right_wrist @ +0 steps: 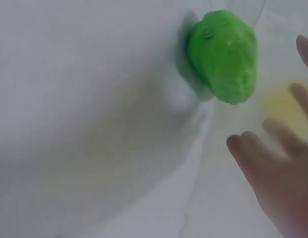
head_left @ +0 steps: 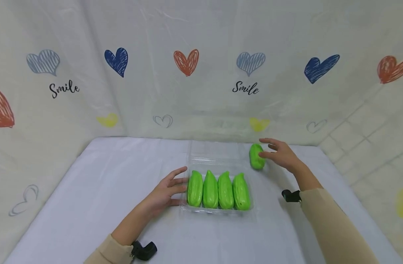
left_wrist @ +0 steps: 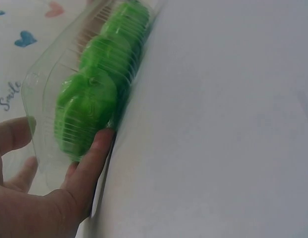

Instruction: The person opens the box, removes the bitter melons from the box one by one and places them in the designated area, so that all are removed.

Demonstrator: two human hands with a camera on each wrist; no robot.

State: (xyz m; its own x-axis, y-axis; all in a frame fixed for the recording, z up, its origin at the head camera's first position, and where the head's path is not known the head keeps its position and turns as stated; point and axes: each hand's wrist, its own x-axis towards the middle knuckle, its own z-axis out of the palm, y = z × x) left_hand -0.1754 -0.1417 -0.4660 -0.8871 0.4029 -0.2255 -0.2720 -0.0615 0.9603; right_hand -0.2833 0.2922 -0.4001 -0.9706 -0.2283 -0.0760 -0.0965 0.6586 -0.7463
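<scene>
Several glossy green, ridged, cucumber-like vegetables [head_left: 210, 190] stand side by side in a clear plastic box [head_left: 218, 210]. The box's transparent lid [head_left: 214, 150] is folded back behind it. My left hand [head_left: 166, 190] is at the box's left side with fingers spread. In the left wrist view, its thumb and fingertips [left_wrist: 101, 141] rest against the clear wall. A loose green vegetable [head_left: 256, 157] lies on the table behind the box's right corner. My right hand [head_left: 280, 156] hovers just right of it, fingers loosely extended. The right wrist view shows a gap between those fingers [right_wrist: 250, 151] and the vegetable.
A white cloth covers the table [head_left: 122, 176]. Right behind its far edge hangs a pale curtain [head_left: 214, 102] printed with hearts and "Smile". Black wrist straps with mounts [head_left: 144, 250] show at both sleeve cuffs.
</scene>
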